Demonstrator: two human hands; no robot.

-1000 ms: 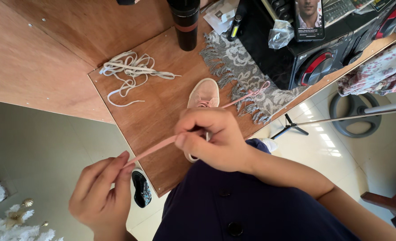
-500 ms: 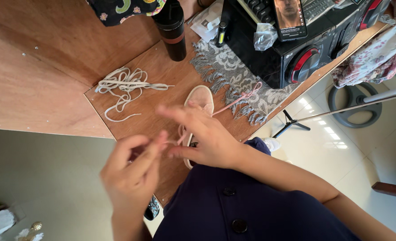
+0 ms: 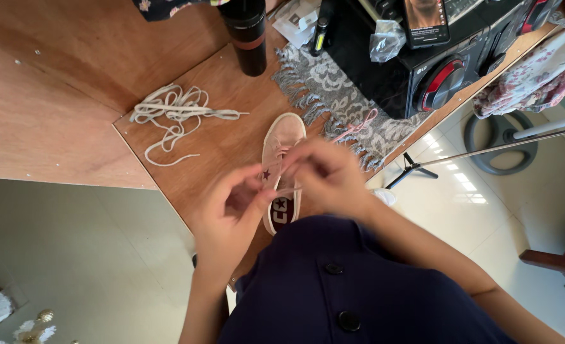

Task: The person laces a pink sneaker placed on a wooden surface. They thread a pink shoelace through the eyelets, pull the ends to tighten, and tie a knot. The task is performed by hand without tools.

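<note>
Seen from above, a person in a dark blue buttoned garment (image 3: 359, 286) leans over a small wooden table (image 3: 212, 146) where a pale pink suede sneaker (image 3: 281, 137) lies with its toe pointing away and its heel at the near edge, a position that turns the eyelets up toward both hands. The left hand (image 3: 228, 213) sits just beside the shoe's left side, fingers curled inward with the tips close together, apparently pinching a short stretch of pink shoelace (image 3: 276, 191) near the sneaker's tongue, though motion blur hides the exact grip. The right hand (image 3: 324, 172) hovers directly over the middle of the shoe, fingers bent and nearly closed; it seems to hold the lace too, but blur makes this uncertain. The lace runs between the two sets of fingertips, across the shoe's opening, while its far end (image 3: 359, 127) trails off to the right onto a grey fringed lace-patterned mat (image 3: 333, 89). A loose tangle of white shoelaces (image 3: 174, 114) lies well apart on the table's left part. At the far edge stand a black cylindrical bottle (image 3: 247, 38) and a black stereo speaker with red rings (image 3: 435, 83), with a phone (image 3: 425, 22) resting on top. Pale floor tiles (image 3: 72, 255) show below.
</note>
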